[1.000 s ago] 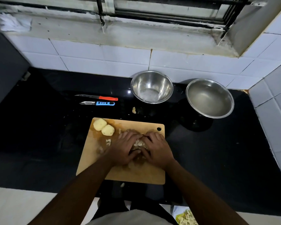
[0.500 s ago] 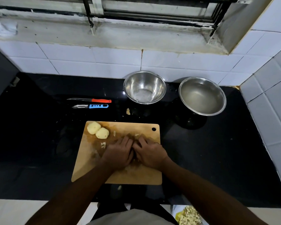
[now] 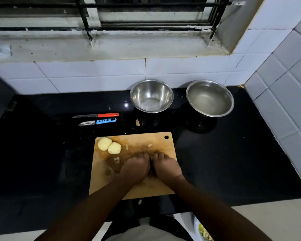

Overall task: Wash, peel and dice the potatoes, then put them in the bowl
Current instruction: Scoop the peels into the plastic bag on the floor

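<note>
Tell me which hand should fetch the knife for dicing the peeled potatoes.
Left. The left hand is on the same side as the red-handled knife, which lies left of the board; the right hand would have to cross over.

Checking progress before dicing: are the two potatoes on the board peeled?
Peeled: both potatoes show pale yellow flesh, no skin visible, at the board's far-left corner.

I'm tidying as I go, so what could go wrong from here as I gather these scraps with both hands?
Scraps could spill off the cutting board, since the left hand and right hand work near its front edge; one bit already lies off it. The two peeled potatoes sit at the board's far left corner and might roll onto the counter.
</note>
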The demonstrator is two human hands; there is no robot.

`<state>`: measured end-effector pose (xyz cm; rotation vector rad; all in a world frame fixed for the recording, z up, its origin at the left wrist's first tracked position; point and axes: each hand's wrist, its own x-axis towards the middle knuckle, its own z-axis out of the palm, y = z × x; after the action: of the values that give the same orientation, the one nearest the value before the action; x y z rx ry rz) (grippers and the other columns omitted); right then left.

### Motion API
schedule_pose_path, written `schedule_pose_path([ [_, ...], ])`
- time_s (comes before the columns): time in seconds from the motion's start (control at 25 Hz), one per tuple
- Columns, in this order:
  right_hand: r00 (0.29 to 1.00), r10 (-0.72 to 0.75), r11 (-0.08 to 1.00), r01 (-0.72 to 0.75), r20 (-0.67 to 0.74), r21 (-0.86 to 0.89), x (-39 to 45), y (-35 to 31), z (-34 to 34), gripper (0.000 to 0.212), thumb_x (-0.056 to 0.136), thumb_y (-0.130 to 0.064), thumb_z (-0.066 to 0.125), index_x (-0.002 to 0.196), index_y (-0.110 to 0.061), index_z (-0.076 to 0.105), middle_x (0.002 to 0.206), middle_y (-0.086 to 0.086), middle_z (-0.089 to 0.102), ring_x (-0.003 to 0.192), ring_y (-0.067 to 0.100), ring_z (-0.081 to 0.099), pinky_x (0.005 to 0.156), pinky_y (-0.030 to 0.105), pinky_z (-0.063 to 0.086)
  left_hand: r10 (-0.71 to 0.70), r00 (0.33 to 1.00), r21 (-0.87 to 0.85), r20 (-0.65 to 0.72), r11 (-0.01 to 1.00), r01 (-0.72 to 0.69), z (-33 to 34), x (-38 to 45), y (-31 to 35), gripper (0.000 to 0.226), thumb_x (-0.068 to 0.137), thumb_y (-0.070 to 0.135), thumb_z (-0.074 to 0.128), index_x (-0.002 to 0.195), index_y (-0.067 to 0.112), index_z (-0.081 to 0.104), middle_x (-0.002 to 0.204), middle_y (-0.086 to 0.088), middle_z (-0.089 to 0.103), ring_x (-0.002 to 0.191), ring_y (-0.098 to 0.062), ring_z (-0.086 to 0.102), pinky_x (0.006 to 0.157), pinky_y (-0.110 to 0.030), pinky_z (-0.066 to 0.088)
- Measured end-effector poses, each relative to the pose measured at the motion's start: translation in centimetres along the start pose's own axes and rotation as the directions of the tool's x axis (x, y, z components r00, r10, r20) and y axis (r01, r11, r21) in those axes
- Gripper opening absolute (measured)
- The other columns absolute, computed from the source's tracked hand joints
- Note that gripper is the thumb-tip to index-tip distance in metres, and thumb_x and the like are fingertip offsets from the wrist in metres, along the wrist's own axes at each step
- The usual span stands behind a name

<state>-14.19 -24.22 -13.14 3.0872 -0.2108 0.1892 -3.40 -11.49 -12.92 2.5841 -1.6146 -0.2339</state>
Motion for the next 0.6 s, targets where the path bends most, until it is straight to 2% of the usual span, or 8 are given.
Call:
schedule_pose_path([
  [0.12,0.991,0.112,0.994,-0.113,0.069,0.005,0.7,-0.2,-0.8,0.026,0.068,-0.032,0.080,0.078,-0.015,0.063,0.066,0.004,0.060,0.046,0.018,0.056,0.037,0.022,0.031,0.079,0.996,0.013,-0.031,0.997,-0.079,-1.6,0.4,-0.3,0.022,0.090,0.027,0.053,0.078,0.012,0.064,0.063,-0.007,0.058,0.041,-0.020,0.053,0.034,-0.025,0.040],
  [0.2,0.930,0.333,0.924,-0.355,0.154,0.141,1.5,-0.4,-1.4,0.015,0.087,-0.031,0.064,0.090,-0.016,0.063,0.078,0.005,0.066,0.060,0.024,0.064,0.047,0.028,0.038,-0.049,0.998,-0.157,-0.042,0.987,0.042,-2.8,0.5,-0.3,0.015,0.096,0.026,0.055,0.087,0.015,0.060,0.072,-0.004,0.058,0.058,-0.018,0.055,0.053,-0.029,0.041],
  [0.24,0.854,0.471,0.800,-0.520,0.223,0.300,1.8,-0.4,-1.9,0.019,0.096,-0.031,0.054,0.090,-0.016,0.063,0.079,0.005,0.067,0.065,0.025,0.065,0.053,0.031,0.039,-0.155,0.987,-0.292,-0.045,0.947,0.135,-2.9,0.7,-0.6,0.016,0.101,0.026,0.049,0.087,0.020,0.053,0.071,0.001,0.054,0.060,-0.014,0.050,0.058,-0.026,0.035],
  [0.32,0.682,0.608,0.312,-0.676,0.407,0.667,1.8,0.4,-3.2,0.039,0.103,-0.034,0.044,0.076,-0.011,0.060,0.068,0.006,0.061,0.059,0.021,0.058,0.056,0.032,0.039,-0.280,0.956,-0.507,-0.085,0.838,0.201,-3.3,0.9,-0.5,0.026,0.103,0.022,0.047,0.077,0.022,0.046,0.063,0.005,0.046,0.054,-0.010,0.041,0.052,-0.023,0.027],
  [0.36,0.615,0.621,0.020,-0.632,0.486,0.774,1.3,0.9,-4.0,0.043,0.104,-0.036,0.043,0.071,-0.011,0.056,0.062,0.003,0.055,0.053,0.018,0.052,0.053,0.031,0.039,-0.348,0.937,-0.625,-0.042,0.740,0.247,-3.6,1.0,-0.2,0.031,0.103,0.020,0.047,0.072,0.021,0.046,0.059,0.004,0.046,0.051,-0.011,0.041,0.049,-0.022,0.028],
  [0.44,0.525,0.576,-0.458,-0.427,0.627,0.779,-0.3,1.7,-5.3,0.040,0.105,-0.034,0.043,0.068,-0.018,0.048,0.057,-0.002,0.041,0.045,0.011,0.036,0.039,0.023,0.030,-0.387,0.907,-0.876,0.167,0.365,0.316,-4.3,1.1,1.0,0.037,0.104,0.017,0.044,0.067,0.018,0.046,0.054,0.001,0.043,0.046,-0.013,0.041,0.043,-0.023,0.029],
  [0.52,0.502,0.520,-0.665,-0.269,0.691,0.697,-2.7,2.3,-6.3,0.036,0.105,-0.030,0.042,0.070,-0.021,0.045,0.057,-0.004,0.033,0.042,0.007,0.024,0.031,0.018,0.018,-0.312,0.885,-0.924,0.346,0.049,0.379,-4.9,1.0,3.2,0.037,0.105,0.013,0.041,0.068,0.015,0.044,0.054,-0.001,0.038,0.037,-0.008,0.036,0.037,-0.017,0.024],
  [0.6,0.493,0.499,-0.736,-0.192,0.713,0.649,-5.8,2.4,-6.6,0.038,0.104,-0.031,0.045,0.067,-0.021,0.045,0.058,-0.003,0.030,0.040,0.005,0.022,0.029,0.017,0.014,-0.214,0.877,-0.901,0.430,-0.041,0.432,-5.0,0.6,6.0,0.034,0.105,0.014,0.041,0.071,0.015,0.045,0.057,-0.001,0.038,0.036,-0.008,0.034,0.036,-0.015,0.019],
])
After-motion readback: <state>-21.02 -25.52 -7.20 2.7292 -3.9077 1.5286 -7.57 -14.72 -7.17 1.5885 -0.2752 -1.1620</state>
